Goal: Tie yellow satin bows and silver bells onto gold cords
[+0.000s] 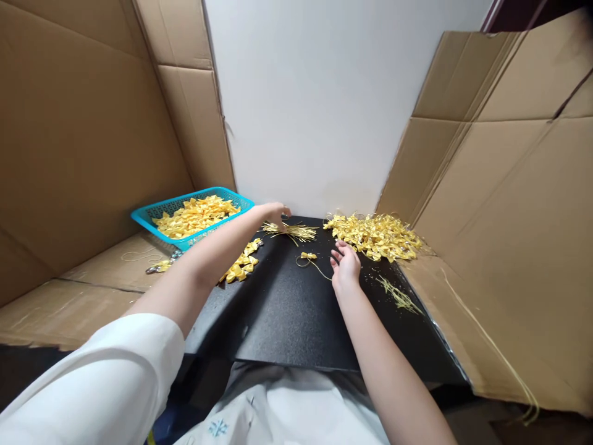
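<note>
My left hand (277,214) reaches across to the far side of the black table. Its fingers are apart and bent down at a bundle of thin gold ties (299,232); the fingertips are partly hidden. My right hand (346,266) is held palm inward over the table, fingers loosely curled and apart, with nothing visible in them. Between the hands lies a single yellow ribbon bow (308,255) with a looped gold cord (319,269), whose end runs toward my right wrist. Beyond my right hand is a heap of yellow bows with cords (377,236).
A blue plastic basket (160,233) of yellow bows stands at the left. More bows (241,266) lie by my left forearm. Loose yellow-green strips (399,295) are scattered on the table's right side. Cardboard walls (500,204) rise on both sides, with a white wall behind.
</note>
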{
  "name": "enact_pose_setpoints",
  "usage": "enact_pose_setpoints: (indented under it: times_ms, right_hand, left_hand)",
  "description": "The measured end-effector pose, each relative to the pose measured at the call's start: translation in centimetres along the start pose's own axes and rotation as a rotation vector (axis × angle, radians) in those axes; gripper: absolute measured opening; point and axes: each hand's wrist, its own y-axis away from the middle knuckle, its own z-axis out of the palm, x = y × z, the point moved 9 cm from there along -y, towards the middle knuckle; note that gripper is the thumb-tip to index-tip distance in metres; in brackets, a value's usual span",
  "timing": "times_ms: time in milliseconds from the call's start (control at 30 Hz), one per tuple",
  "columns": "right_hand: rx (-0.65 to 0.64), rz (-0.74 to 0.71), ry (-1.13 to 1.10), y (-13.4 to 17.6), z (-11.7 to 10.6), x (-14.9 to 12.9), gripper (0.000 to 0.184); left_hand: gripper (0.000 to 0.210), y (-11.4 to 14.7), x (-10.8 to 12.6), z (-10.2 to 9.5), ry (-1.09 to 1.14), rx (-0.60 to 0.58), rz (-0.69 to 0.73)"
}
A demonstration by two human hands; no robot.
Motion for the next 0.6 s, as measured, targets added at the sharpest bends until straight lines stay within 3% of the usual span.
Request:
enact_pose_setpoints:
  times_ms: [167, 267, 333, 467, 600]
  right_hand:
    - [0.007, -0.031, 0.02, 0.5, 0.2, -0.4, 0.018]
    - [0.022, -0.021, -0.01, 1.3, 0.4, -0.6, 0.017]
    - [0.023, -0.005, -0.028, 1.9, 0.7, -0.8, 0.017]
    - [-0.015, 0.055, -0.073, 3.1, 1.1, -1.4, 0.016]
    - [-0.113, 0.004, -0.086, 4.2, 0.6, -2.8, 0.015]
  left_hand:
    - [0.059, 5.2, -3.8, -5.5, -0.107, 0.149, -0.034]
    - [0.053, 10.4, -6.4, -7.8, -0.093, 0.222, -0.057]
    - [0.049, 14.3, -8.2, -8.4, -0.039, 0.259, -0.066]
    - [0.045, 22.6, -12.2, -7.2, 0.06, 0.395, -0.137]
    - [0.046, 29.8, -16.2, -3.0, 0.122, 0.511, -0.332]
